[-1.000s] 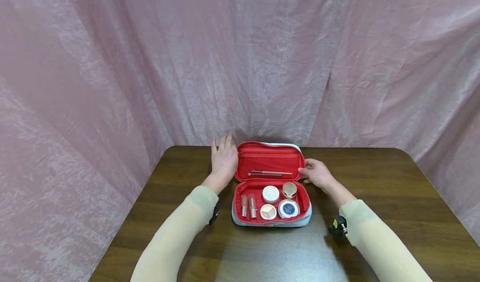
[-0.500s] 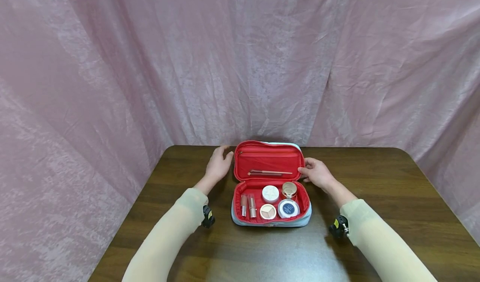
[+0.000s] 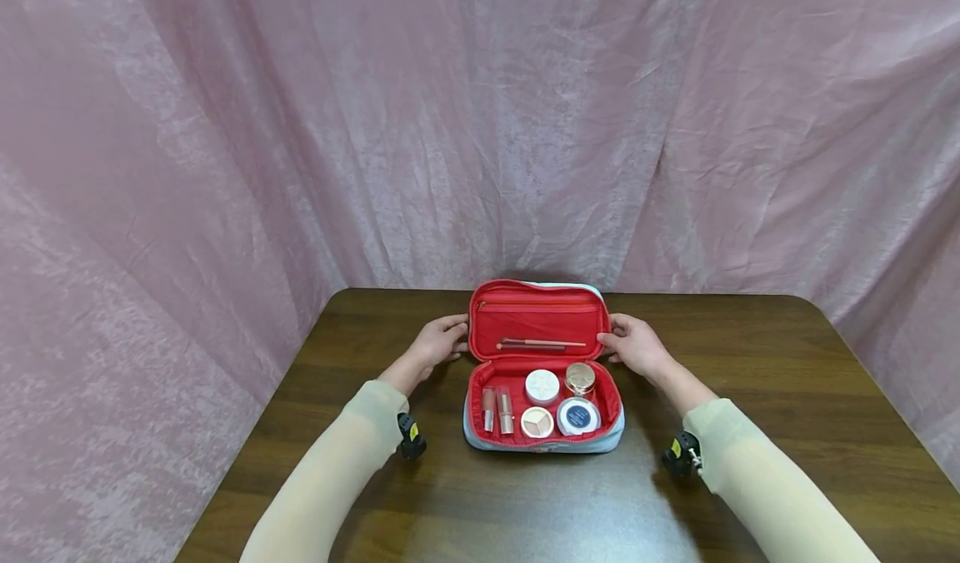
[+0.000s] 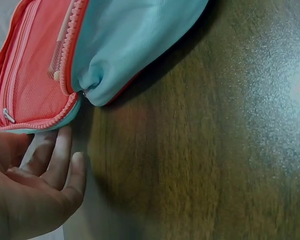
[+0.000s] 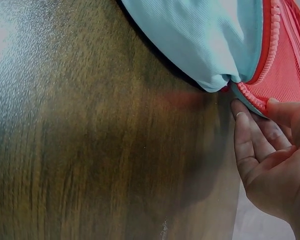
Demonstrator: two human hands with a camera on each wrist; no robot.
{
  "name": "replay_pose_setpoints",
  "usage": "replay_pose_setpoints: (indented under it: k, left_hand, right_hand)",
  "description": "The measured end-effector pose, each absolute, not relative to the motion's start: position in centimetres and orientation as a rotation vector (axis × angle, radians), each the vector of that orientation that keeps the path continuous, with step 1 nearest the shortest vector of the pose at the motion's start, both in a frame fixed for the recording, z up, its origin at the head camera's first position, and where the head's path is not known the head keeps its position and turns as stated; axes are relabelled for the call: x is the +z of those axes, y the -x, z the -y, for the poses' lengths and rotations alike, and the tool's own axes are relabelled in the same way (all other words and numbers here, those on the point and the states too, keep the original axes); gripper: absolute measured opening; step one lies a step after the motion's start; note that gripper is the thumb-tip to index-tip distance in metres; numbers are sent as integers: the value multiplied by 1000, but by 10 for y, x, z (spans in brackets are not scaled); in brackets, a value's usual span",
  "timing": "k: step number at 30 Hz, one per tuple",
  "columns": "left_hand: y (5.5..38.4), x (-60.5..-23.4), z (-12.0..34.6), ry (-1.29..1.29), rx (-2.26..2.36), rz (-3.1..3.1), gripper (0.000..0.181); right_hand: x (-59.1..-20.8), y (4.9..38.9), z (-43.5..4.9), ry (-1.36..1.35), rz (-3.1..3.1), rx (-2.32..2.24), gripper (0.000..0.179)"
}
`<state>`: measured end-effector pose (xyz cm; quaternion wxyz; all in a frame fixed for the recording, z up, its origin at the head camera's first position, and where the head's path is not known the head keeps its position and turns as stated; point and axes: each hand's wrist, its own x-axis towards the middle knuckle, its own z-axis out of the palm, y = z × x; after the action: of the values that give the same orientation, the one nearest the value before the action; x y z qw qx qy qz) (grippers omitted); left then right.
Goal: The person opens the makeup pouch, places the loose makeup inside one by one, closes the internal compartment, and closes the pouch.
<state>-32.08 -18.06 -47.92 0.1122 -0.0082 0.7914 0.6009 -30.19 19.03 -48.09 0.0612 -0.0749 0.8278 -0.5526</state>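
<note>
A makeup bag, light blue outside and red inside, lies unzipped with its lid leaning back. My left hand holds the lid's left edge; its fingers reach behind the zipper rim. On the opposite side my right hand pinches the lid's right edge, thumb in front and fingers behind. Two makeup brushes sit in the lid. Inside the base are two lip tubes, a white round jar, a gold-lidded jar, a three-part palette and a blue-centred compact.
The bag rests on a dark brown wooden table with rounded far corners. Behind it and at the sides hangs a pink velvet curtain. A small black camera is strapped at the right wrist.
My left hand has come down and back from beyond the lid's upper left corner to its left edge. The right hand stays at the right edge, and the bag has barely moved.
</note>
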Motion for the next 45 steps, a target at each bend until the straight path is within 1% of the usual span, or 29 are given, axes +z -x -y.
replay_pose_setpoints:
  k: [13, 22, 29, 33, 45]
  left_hand:
    - [317, -479, 179, 136, 1854, -2248, 38]
    - [315, -475, 178, 111, 1884, -2224, 36]
    - [314, -473, 178, 44, 1905, -2239, 36]
    - [310, -471, 179, -5, 1908, -2239, 36]
    - [306, -469, 185, -328, 1911, -2259, 35]
  right_hand:
    - [-470, 295, -199, 321, -2430, -1652, 45]
    - [-466, 290, -207, 369, -2402, -1692, 40]
    - [-466, 291, -207, 358, -2420, -1730, 34]
    - [-464, 289, -207, 355, -2431, -1726, 34]
    - [-457, 277, -213, 433, -2481, -1678, 29]
